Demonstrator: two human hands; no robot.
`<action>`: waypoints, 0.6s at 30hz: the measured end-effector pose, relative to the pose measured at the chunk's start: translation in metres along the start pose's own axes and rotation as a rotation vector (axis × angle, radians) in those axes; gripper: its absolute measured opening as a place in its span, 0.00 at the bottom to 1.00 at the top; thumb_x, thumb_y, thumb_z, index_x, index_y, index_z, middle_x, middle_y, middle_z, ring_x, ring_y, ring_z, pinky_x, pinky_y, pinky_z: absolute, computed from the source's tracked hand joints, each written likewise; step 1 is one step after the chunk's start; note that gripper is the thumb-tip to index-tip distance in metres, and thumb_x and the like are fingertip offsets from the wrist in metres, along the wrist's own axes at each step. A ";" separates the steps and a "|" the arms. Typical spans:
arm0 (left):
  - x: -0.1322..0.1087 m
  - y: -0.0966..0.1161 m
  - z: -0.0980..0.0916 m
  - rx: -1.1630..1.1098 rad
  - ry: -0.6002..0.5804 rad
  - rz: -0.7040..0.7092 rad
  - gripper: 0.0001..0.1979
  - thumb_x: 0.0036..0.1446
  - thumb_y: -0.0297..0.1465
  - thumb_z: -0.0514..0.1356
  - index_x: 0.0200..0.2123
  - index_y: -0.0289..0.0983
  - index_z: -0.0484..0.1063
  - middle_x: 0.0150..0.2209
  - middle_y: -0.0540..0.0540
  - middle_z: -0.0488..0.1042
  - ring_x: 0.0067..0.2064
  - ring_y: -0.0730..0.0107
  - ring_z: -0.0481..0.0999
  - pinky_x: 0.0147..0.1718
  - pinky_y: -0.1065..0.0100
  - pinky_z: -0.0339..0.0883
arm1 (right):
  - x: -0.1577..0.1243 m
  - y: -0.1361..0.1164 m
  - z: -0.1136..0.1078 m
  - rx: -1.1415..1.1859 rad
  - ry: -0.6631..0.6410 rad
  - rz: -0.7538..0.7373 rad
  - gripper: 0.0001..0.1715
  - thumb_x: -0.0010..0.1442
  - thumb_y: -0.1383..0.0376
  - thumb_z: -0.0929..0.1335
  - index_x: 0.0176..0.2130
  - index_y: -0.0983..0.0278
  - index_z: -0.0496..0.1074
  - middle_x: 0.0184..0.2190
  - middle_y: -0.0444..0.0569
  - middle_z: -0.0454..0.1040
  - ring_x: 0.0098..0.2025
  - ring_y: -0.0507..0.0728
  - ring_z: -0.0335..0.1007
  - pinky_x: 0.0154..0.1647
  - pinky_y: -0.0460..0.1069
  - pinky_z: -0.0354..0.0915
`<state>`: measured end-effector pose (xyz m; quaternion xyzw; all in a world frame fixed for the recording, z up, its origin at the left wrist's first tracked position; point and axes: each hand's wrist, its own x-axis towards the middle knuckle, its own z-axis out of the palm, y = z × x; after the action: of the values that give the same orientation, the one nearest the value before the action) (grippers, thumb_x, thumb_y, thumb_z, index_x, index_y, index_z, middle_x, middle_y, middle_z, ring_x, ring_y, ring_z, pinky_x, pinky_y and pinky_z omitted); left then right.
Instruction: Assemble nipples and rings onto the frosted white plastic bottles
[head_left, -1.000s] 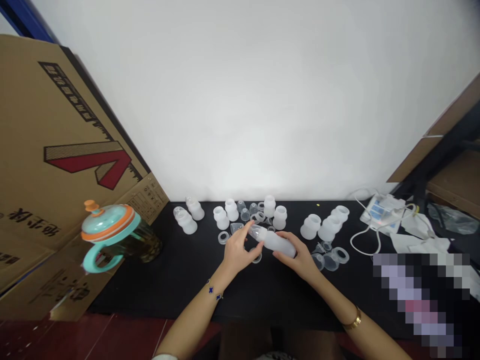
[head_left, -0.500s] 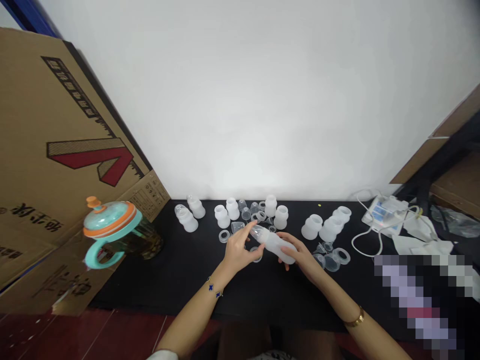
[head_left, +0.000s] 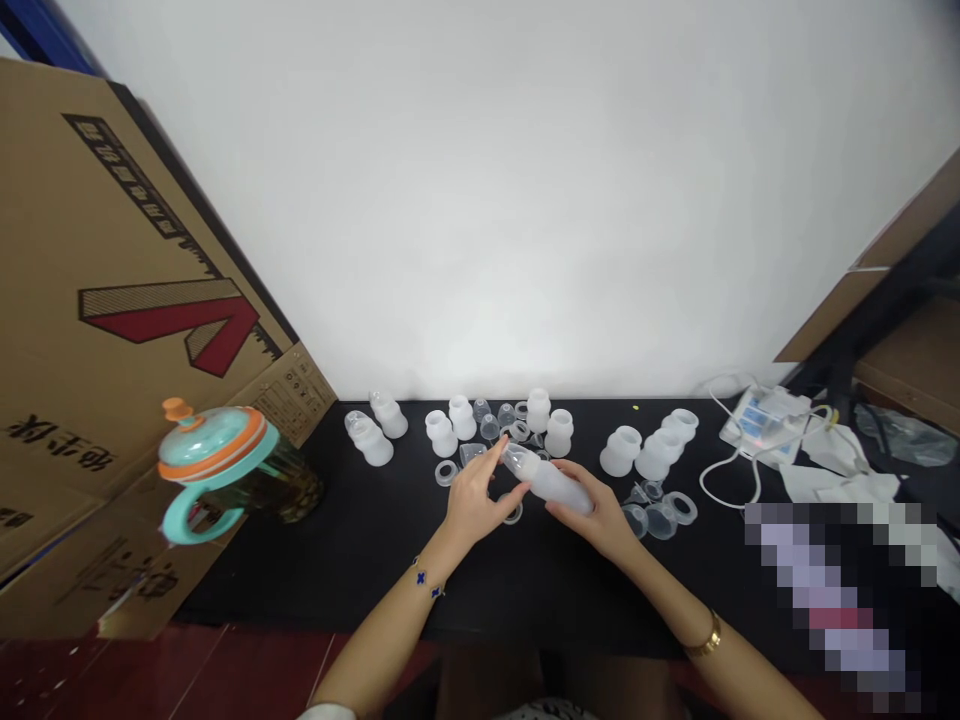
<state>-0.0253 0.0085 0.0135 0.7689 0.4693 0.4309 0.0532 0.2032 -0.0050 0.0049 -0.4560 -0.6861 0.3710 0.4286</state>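
Note:
A frosted white baby bottle (head_left: 559,487) with a clear domed cap (head_left: 517,458) is held tilted above the black table, its cap toward the upper left. My right hand (head_left: 604,515) wraps around the bottle's lower body. At the cap end, my left hand (head_left: 474,502) has its index finger and thumb on either side of the cap and neck; its other fingers are mostly hidden. Beneath and behind the hands lie a clear cap (head_left: 472,453), a white ring (head_left: 446,473) and several small clear parts (head_left: 490,427). Open bottles (head_left: 441,433) stand behind them.
Two capped bottles (head_left: 373,440) stand at the left, near a turquoise-lidded jug (head_left: 277,485) and a cardboard box (head_left: 150,250). Rightward are open bottles (head_left: 621,452), loose clear caps and rings (head_left: 661,520), and a white device (head_left: 761,425) with cables. A white wall rises behind.
My right hand has shifted its hold on the bottle, with its thumb now along the near side and the bottle's base more covered. My left hand stays at the cap. The view has shifted slightly.

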 end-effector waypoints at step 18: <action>-0.001 0.000 0.003 -0.020 0.123 0.041 0.30 0.56 0.34 0.64 0.62 0.41 0.66 0.35 0.47 0.77 0.33 0.68 0.77 0.33 0.69 0.74 | 0.003 0.004 0.001 0.110 -0.086 0.094 0.31 0.57 0.52 0.73 0.57 0.59 0.71 0.52 0.53 0.74 0.49 0.65 0.73 0.43 0.55 0.73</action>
<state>-0.0238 0.0083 0.0110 0.7498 0.4513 0.4833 0.0230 0.2028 -0.0014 0.0015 -0.4470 -0.6604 0.4469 0.4055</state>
